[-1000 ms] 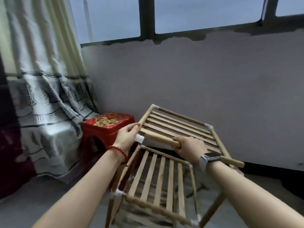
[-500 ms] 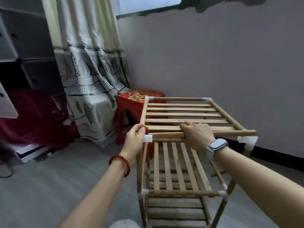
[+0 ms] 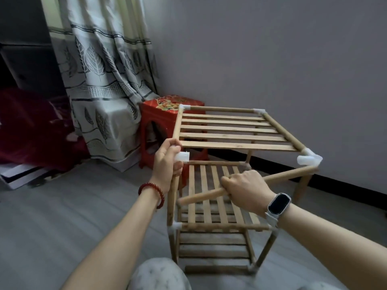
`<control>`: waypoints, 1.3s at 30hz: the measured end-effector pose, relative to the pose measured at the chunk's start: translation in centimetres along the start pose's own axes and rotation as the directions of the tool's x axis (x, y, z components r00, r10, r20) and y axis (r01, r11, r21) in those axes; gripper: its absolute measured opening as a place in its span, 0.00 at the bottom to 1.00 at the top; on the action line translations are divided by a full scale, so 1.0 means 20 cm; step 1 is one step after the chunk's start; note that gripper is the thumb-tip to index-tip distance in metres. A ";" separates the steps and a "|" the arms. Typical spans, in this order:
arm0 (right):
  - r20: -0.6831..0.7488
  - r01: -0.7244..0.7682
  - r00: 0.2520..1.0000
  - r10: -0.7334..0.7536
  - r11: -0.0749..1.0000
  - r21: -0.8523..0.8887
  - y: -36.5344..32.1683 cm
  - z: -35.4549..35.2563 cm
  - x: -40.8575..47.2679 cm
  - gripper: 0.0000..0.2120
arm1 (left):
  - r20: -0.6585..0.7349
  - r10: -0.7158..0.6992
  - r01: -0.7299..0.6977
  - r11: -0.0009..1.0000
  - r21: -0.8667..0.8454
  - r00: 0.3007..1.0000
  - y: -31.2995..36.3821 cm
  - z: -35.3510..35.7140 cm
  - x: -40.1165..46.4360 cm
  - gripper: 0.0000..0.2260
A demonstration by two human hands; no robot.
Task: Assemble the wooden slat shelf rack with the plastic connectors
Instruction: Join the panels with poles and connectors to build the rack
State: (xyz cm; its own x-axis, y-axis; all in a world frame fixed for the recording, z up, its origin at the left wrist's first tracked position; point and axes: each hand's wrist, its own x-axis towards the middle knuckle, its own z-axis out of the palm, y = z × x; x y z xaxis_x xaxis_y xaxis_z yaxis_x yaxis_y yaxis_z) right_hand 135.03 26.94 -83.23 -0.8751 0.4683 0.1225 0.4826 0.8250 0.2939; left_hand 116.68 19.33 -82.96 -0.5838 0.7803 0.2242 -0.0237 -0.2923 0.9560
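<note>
- Fitting the front rail of the top tier, by the look of it: right hand point(image 3: 247, 190) wrapping curled fingers round a loose wooden dowel point(image 3: 278, 177), which is slanting from 8 o'clock up toward 2 o'clock across the middle shelf point(image 3: 209, 197).
- Gripping the near-left upright point(image 3: 173, 197) with the left hand point(image 3: 167, 162), fingers closed round it just beside the white left connector point(image 3: 182, 157), at 10 o'clock from the right hand.
- Standing at centre frame on the grey floor: the shelf rack, with its top slat panel point(image 3: 234, 130) at 12 o'clock from the hands and already framed on three sides.
- Calling next, as a judgement, for levelling the dowel and sliding one end into the left connector, then the other into the right connector point(image 3: 308, 160) at 3 o'clock.
- Needing both sockets lined up; risking a twisted frame otherwise.
- Hiding the dowel's middle under the right palm; not showing whether its far end is touching the right connector or only lying below it.
- Cutting off the rack's lowest rail partly behind a pale knee; sitting behind at 11 o'clock, a red stool point(image 3: 161, 122).
</note>
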 end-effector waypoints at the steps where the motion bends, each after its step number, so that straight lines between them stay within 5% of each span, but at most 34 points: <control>1: 0.038 -0.002 0.999 0.001 1.000 0.011 -0.01 0.04 0.01 0.08 | -0.014 0.003 -0.004 1.000 -0.020 1.000 -0.01 0.00 0.00 0.10; 7: -0.021 -0.169 0.984 0.175 0.969 0.179 0.03 0.16 0.04 0.09 | -0.086 0.033 -0.044 0.990 -0.135 0.996 -0.04 -0.02 0.03 0.11; 14: -0.189 -0.258 0.931 0.313 0.929 0.266 0.09 0.04 0.06 0.11 | -0.044 0.054 -0.057 0.995 -0.078 0.998 -0.06 -0.01 0.02 0.11; 19: -0.190 -0.265 0.937 0.294 0.950 0.162 0.11 -0.03 0.05 0.09 | -0.043 0.044 -0.045 0.999 -0.018 0.998 -0.05 -0.01 0.00 0.10; 22: -0.320 -0.252 0.911 0.262 0.965 0.072 0.10 -0.05 0.04 0.07 | -0.053 0.042 -0.043 0.999 -0.015 0.998 -0.03 -0.01 0.01 0.10; 24: -0.377 -0.252 0.892 0.248 0.967 0.040 0.11 -0.09 0.04 0.15 | -0.060 0.044 -0.043 0.999 0.009 0.997 -0.03 0.00 0.02 0.11; 33: -0.281 -0.137 0.948 0.151 0.988 0.068 0.10 -0.14 0.10 0.06 | -0.228 0.211 -0.132 0.939 0.317 0.950 -0.09 0.04 0.01 0.14; 36: -0.341 -0.069 0.934 0.108 0.990 0.124 0.08 -0.14 0.11 0.08 | -0.147 0.268 -0.215 0.930 0.299 0.952 -0.13 0.02 0.04 0.15; 39: -0.182 -0.039 0.982 0.060 0.992 0.117 0.08 -0.16 0.16 0.07 | -0.136 0.261 -0.232 0.953 0.195 0.956 -0.15 0.02 0.06 0.14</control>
State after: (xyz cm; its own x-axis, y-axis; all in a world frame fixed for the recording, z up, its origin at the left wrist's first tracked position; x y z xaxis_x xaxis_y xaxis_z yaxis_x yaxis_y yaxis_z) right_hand 132.86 28.62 -79.27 -0.8367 0.4512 0.3102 0.5171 0.8376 0.1763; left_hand 116.48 21.35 -85.48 -0.6747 0.5943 0.4377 0.2710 -0.3521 0.8959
